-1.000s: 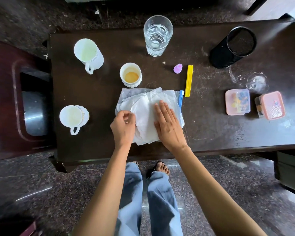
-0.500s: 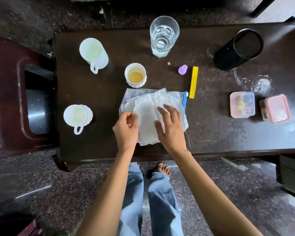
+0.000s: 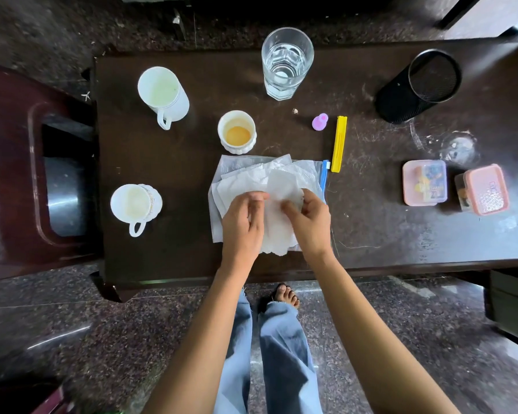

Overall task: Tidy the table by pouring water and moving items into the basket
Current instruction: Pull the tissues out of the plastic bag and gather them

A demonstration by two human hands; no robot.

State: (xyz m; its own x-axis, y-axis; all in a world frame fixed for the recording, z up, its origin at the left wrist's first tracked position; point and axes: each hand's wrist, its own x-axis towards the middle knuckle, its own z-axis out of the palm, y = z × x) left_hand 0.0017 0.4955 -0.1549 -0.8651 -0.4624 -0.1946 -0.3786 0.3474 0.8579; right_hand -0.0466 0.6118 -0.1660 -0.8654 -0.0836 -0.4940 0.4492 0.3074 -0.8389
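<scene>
Currently both hands are working on the stack of white tissues (image 3: 251, 180), which is lying on the table (image 3: 371, 228) near its front edge, at the middle. The left hand (image 3: 243, 222) is pinching the top sheet with curled fingers, and the right hand (image 3: 310, 222) is pinching the same sheet just beside it, so the sheet is lifting and crumpling between them. The tissues are sitting on a clear zip bag (image 3: 324, 174) whose blue slider is sticking out on the right. Just behind the stack, a small white cup (image 3: 237, 132) is holding orange liquid. A yellow clip (image 3: 339, 143) is lying beside the bag's slider, with a purple cap (image 3: 320, 121) near its far end. The glass of water (image 3: 286, 64) is standing upright at the far edge, well apart from the hands. The black mesh basket (image 3: 416, 88) is sitting at the far right, mouth showing. 2 pink-lidded boxes (image 3: 424, 182) (image 3: 485, 189) are sitting side by side on the right. 2 white mugs (image 3: 163, 95) (image 3: 135, 204) are standing on the left.
</scene>
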